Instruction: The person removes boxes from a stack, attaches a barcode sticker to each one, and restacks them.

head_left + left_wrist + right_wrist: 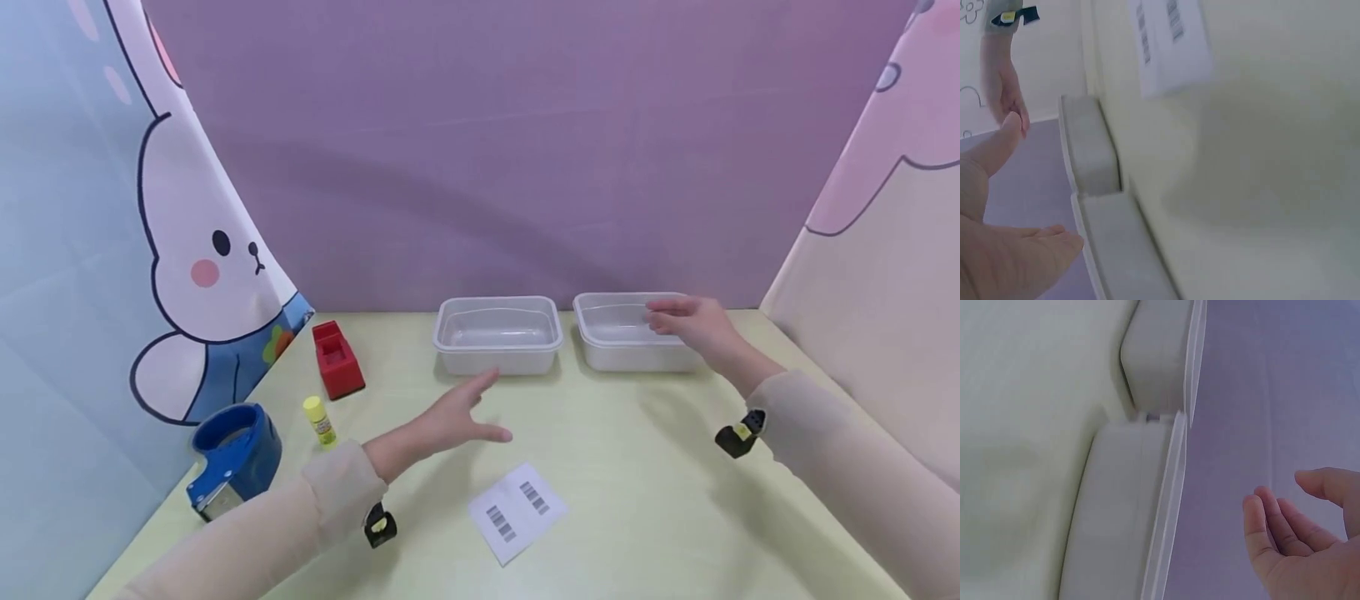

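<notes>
My left hand (450, 421) hovers over the table with thumb and fingers spread apart, holding nothing. Just in front of it lies a white sheet (517, 512) printed with two barcodes. Beyond that hand stands a white plastic container (497, 361), open at the top. A second such container (637, 358) is at the back right. My right hand (701, 327) is raised over its right side, fingers loosely bent. In the right wrist view nothing lies between the thumb and fingers of the right hand (1304, 544).
Along the left side are a blue tape dispenser (240, 454), a yellow glue stick (320, 421) and a red block-shaped holder (339, 362). A purple backdrop (480, 167) rises behind the containers, with printed cloth walls (67, 292) at the sides.
</notes>
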A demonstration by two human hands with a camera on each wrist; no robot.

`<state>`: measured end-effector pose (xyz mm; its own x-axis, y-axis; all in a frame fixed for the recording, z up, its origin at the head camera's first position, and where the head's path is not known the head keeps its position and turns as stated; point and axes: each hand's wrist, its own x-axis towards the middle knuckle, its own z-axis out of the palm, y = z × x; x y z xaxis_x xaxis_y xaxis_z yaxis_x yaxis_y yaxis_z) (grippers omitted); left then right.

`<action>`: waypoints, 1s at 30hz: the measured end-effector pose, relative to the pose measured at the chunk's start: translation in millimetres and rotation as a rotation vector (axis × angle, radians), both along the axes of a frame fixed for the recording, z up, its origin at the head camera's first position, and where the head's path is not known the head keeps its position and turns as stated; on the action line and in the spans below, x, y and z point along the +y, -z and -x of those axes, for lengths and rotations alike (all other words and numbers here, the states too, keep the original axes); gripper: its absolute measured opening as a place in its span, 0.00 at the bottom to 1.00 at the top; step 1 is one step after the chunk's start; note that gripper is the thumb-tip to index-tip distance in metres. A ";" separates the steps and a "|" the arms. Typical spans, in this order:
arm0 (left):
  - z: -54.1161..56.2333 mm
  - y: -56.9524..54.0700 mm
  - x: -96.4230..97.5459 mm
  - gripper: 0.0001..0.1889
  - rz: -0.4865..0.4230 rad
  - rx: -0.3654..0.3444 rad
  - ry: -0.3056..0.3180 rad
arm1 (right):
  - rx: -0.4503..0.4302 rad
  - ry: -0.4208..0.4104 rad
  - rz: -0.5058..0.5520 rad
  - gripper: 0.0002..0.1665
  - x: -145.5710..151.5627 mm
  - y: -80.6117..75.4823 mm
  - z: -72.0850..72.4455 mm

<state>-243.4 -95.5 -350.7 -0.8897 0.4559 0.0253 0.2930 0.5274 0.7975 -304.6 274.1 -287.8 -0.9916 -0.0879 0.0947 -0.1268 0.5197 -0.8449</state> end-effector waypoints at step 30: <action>-47.7 43.5 13.6 0.24 0.263 0.018 -0.046 | -0.173 -0.436 0.051 0.23 -113.2 66.7 -42.5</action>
<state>-195.7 -82.0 -394.2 -0.9100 0.4083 -0.0726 0.2769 0.7287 0.6264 -262.1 160.8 -354.6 -0.8648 -0.4992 -0.0534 -0.1792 0.4063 -0.8960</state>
